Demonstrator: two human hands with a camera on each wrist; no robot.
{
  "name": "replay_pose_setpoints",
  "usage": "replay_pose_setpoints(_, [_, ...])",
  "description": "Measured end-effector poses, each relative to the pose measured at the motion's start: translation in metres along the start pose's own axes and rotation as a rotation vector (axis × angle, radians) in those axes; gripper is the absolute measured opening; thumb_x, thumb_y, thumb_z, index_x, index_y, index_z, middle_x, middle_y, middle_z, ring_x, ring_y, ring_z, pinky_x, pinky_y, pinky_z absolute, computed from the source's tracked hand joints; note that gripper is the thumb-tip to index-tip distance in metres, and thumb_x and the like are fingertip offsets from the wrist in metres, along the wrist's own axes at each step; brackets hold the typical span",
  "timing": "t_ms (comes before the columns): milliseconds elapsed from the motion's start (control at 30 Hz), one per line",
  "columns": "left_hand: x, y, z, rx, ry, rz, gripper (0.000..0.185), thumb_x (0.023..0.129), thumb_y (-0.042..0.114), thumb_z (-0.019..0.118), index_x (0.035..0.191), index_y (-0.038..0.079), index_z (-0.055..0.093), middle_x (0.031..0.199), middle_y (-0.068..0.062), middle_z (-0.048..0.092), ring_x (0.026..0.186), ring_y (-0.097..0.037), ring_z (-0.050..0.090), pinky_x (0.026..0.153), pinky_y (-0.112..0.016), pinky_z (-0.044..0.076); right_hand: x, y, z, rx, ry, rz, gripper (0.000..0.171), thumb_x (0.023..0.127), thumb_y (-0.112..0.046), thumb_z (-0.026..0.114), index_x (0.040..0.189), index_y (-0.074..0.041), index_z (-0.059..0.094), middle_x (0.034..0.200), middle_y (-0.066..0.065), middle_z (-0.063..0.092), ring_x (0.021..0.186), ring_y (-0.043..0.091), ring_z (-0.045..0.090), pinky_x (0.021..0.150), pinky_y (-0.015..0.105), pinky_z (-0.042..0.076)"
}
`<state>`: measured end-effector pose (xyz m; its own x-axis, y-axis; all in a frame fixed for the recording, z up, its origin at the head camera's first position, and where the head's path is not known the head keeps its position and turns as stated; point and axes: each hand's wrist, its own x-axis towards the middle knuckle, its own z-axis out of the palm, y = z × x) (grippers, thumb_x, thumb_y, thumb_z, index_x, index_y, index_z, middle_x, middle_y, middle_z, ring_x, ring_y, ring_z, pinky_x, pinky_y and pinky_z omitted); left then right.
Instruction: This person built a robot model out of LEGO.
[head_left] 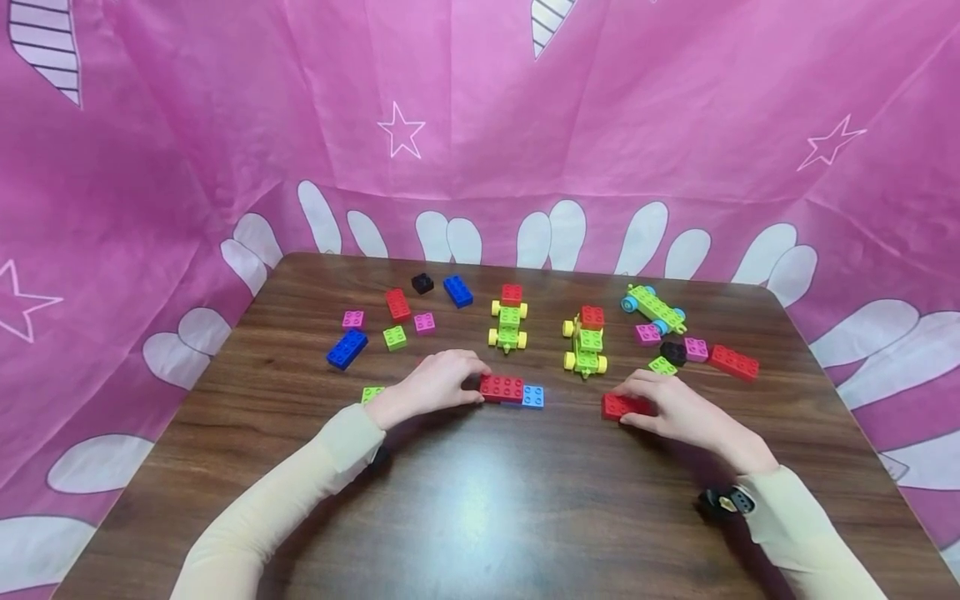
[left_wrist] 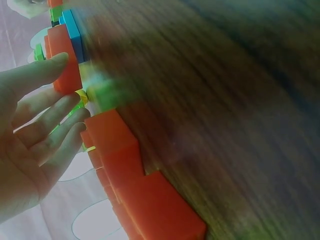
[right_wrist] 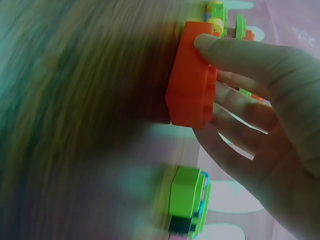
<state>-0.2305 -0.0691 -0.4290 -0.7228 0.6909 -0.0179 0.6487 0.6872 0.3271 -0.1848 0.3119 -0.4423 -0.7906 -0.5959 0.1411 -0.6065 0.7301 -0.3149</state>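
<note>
Resting on a brown table (head_left: 480,517) draped around by pink cloth (head_left: 150,167), two hands work at toy bricks. Far left lie loose bricks: a blue brick (head_left: 347,348), a pink one (head_left: 352,319), a green one (head_left: 394,337) and a red one (head_left: 397,304). The left hand (head_left: 435,383) touches the end of a long red brick (head_left: 502,388), which sits on a light-blue brick (head_left: 533,397) near the table's middle. The head view hides the fingers' grip; the left wrist view shows that hand (left_wrist: 35,135) with straight, relaxed fingers, one fingertip (left_wrist: 60,60) pressed on the red brick (left_wrist: 64,60), not curled round it. Behind stand two small green cars (head_left: 508,325) (head_left: 585,342) with yellow wheels. The right hand (head_left: 675,408) grasps a second red brick (head_left: 618,406) flat on the table, front right. The right wrist view adds what the head view lacks: the thumb (right_wrist: 235,52) lies over the brick (right_wrist: 192,80) and the fingers curl beneath it. Both wrist views are blurred. Further right lie a green-and-blue car (head_left: 654,308), pink bricks (head_left: 696,348), a black brick (head_left: 672,352) and another red brick (head_left: 733,362). Nothing lies between the two hands.
</note>
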Motion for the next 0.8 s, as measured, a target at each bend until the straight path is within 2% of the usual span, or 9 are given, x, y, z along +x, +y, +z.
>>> replay_pose_setpoints(333, [0.001,0.001,0.000,0.010,0.011,0.009,0.039,0.088,0.031,0.076,0.122,0.014,0.070,0.115,-0.003,0.071,0.109,-0.018,0.067,0.091,-0.037,0.057,0.019,-0.021,0.003,0.034,0.022,-0.074,0.037,0.080,-0.021,0.083,0.114,-0.014,0.071,0.103,-0.006,0.068,0.089,0.005,0.060,0.080,0.026,0.058])
replay_pose_setpoints(800, [0.000,0.001,0.001,0.006,0.017,0.010,0.038,0.087,0.032,0.076,0.121,0.014,0.071,0.114,-0.002,0.072,0.108,-0.018,0.067,0.091,-0.037,0.057,0.055,-0.048,0.010,0.059,-0.033,-0.064,0.039,0.084,-0.026,0.080,0.120,-0.016,0.070,0.112,-0.003,0.069,0.099,0.009,0.063,0.089,0.034,0.059])
